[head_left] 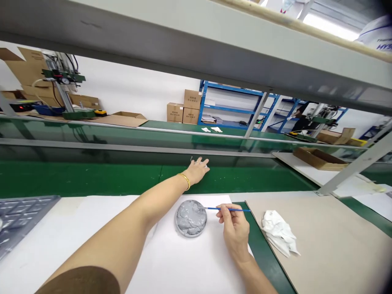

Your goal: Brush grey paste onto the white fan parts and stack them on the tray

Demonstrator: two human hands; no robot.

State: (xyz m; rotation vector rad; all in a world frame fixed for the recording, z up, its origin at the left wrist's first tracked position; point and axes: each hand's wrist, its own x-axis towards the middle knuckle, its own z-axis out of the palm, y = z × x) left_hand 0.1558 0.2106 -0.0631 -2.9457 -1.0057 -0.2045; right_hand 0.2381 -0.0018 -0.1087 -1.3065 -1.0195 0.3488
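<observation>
My right hand pinches a thin blue brush whose tip rests at the right edge of grey paste. The paste fills a shallow round dish lying on white paper. Stretched far forward, my left hand is over the green conveyor belt with its fingers apart. A small pale bit shows by its fingertips, too small to make out. A gold bangle circles the left wrist.
A crumpled white tissue lies on a beige board at right. On the left is a grey plastic tray. A metal shelf spans overhead, with a slanted post at right. An open cardboard box sits beyond.
</observation>
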